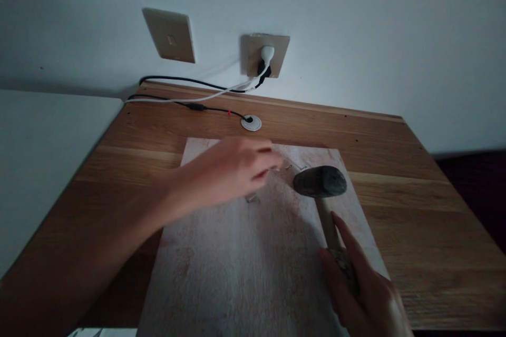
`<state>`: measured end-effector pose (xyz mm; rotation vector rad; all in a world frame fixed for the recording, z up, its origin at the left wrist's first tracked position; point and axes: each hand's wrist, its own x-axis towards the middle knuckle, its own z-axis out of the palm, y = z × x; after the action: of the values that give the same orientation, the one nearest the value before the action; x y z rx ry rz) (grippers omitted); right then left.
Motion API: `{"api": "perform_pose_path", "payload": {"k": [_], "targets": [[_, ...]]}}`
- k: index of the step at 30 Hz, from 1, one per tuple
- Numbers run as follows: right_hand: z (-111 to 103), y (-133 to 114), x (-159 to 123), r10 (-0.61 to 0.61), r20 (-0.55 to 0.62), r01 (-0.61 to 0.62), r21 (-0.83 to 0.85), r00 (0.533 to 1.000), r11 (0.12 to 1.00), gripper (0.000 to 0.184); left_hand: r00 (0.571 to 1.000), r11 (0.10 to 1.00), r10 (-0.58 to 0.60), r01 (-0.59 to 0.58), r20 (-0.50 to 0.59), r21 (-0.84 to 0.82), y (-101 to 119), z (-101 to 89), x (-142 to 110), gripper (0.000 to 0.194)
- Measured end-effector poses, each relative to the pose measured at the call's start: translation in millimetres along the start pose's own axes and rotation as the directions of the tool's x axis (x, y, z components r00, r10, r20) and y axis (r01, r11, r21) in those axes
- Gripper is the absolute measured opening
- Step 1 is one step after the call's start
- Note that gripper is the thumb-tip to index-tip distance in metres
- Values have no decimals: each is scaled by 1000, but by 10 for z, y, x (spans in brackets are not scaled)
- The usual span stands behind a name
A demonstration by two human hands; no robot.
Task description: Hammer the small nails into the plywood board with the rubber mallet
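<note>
My right hand is wrapped around the handle of a hammer with a thick dark head. The hammer's head is over the upper right part of a pale, whitish board with a worn wood-grain look. Above the board's upper middle is my left hand, slightly blurred, its fingertips closed together. Whatever lies between them is too small to make out. Thin metal bits show between those fingertips and the hammer head. Partly hidden below my left hand, another small metallic piece rests on the board.
The board lies on a brown wooden tabletop against a white wall. A round cable grommet sits behind the board. Black and white cables run along the back to a wall socket. Another wall plate is to its left.
</note>
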<state>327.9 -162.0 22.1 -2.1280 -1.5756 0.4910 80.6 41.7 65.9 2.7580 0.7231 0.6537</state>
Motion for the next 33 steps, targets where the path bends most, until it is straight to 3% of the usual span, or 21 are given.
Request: {"api": "perform_pose_path", "payload": {"k": [3, 5, 12, 33], "targets": [[-9, -8, 2, 24, 12, -25, 12, 1000, 1000, 68, 990, 984, -141, 142, 26, -109, -280, -286, -38, 15], [-13, -5, 5, 17, 15, -17, -13, 1000, 1000, 67, 983, 975, -168, 176, 74, -134, -409, -354, -71, 16], [-9, -12, -1, 53, 17, -53, 5, 998, 999, 65, 964, 973, -142, 178, 225, -149, -472, -127, -112, 20], [-11, -33, -10, 34, 17, -35, 16, 999, 999, 64, 955, 985, -157, 171, 251, -34, -461, -10, -106, 21]]}}
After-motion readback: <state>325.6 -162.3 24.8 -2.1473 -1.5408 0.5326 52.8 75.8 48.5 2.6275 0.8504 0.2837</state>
